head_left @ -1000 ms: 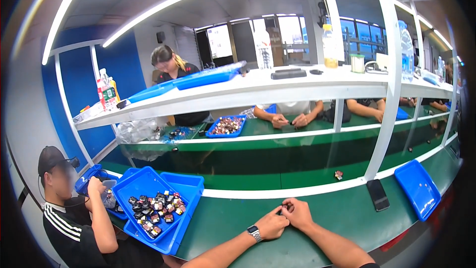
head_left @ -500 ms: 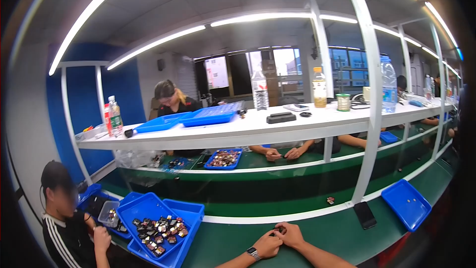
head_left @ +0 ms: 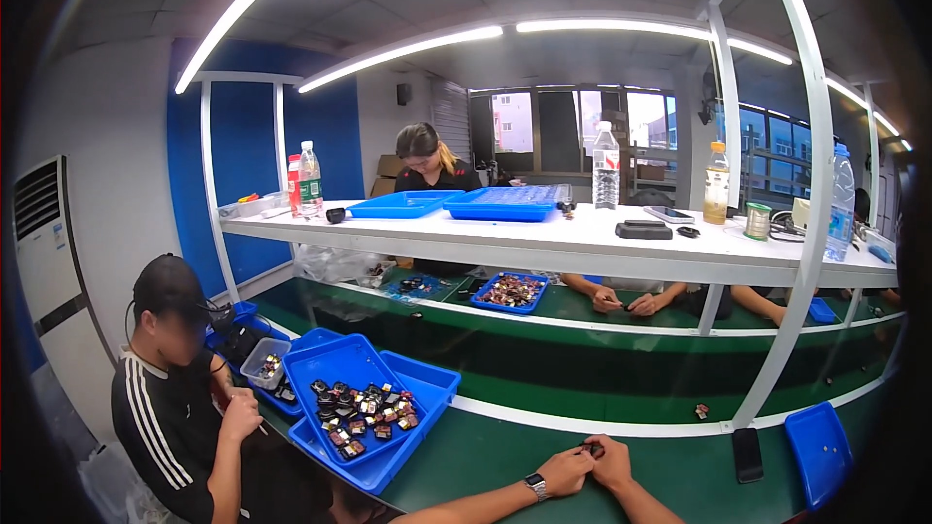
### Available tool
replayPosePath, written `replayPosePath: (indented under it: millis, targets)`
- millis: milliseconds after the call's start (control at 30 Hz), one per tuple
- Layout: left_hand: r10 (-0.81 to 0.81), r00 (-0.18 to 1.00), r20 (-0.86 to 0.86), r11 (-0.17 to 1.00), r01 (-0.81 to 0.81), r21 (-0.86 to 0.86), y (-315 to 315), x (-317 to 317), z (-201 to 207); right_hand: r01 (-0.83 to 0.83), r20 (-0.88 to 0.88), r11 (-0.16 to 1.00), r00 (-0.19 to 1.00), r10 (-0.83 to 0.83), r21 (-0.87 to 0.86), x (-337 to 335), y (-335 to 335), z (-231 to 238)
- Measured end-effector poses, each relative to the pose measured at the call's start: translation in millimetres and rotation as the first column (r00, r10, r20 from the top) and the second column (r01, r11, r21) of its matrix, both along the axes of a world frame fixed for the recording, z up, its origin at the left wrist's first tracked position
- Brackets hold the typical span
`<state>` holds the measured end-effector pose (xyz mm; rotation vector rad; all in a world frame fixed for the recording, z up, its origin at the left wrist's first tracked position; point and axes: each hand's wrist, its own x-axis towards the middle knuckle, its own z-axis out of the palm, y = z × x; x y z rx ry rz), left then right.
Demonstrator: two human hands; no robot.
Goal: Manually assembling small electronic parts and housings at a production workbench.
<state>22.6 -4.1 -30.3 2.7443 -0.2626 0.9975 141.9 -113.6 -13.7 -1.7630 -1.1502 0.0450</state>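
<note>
Above the green bench top (head_left: 515, 485), my left hand (head_left: 565, 473), with a watch (head_left: 536, 486) on its wrist, meets my right hand (head_left: 612, 462). Both are closed, fingertips together, around a small dark part (head_left: 590, 448). Fingers cover most of it, so its exact kind does not show. Left of my hands, one blue tray (head_left: 335, 357) lies tilted in a larger blue tray (head_left: 439, 390). In the upper tray sits a pile of small black and reddish-brown components (head_left: 365, 411), some with pale patches.
A black phone (head_left: 748, 455) and a blue tray (head_left: 802, 456) with a few tiny bits lie at right. A white post (head_left: 791, 311) holds up the shelf (head_left: 544, 241), which carries bottles and trays. At left sits a co-worker (head_left: 175, 398); others' hands (head_left: 641, 303) work across the bench.
My view has turned left, so the bench and trays appear farther right. My hands stay together around the small part. The co-worker at left shows more fully.
</note>
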Motion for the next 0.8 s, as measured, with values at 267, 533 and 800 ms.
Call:
replayPosePath:
  millis: [267, 533, 800]
  targets:
    - [0.160, 0.987, -0.034, 0.984, -0.162, -0.080, 13.0, -10.0, 7.0, -0.198, 0.124, 0.979, 0.972, 0.202, -0.046, 5.9, 24.9, -7.7]
    - [0.095, 0.990, 0.101, 0.992, -0.085, -0.092, -16.2, 4.2, 19.7, -0.113, 0.005, 0.993, 0.994, 0.113, 0.014, 5.1, -4.2, -2.4]
    - [0.097, 0.989, 0.113, 0.994, -0.090, -0.064, -17.5, 2.7, 19.2, -0.124, 0.020, 0.992, 0.992, 0.123, 0.035, 4.1, -1.5, -2.6]
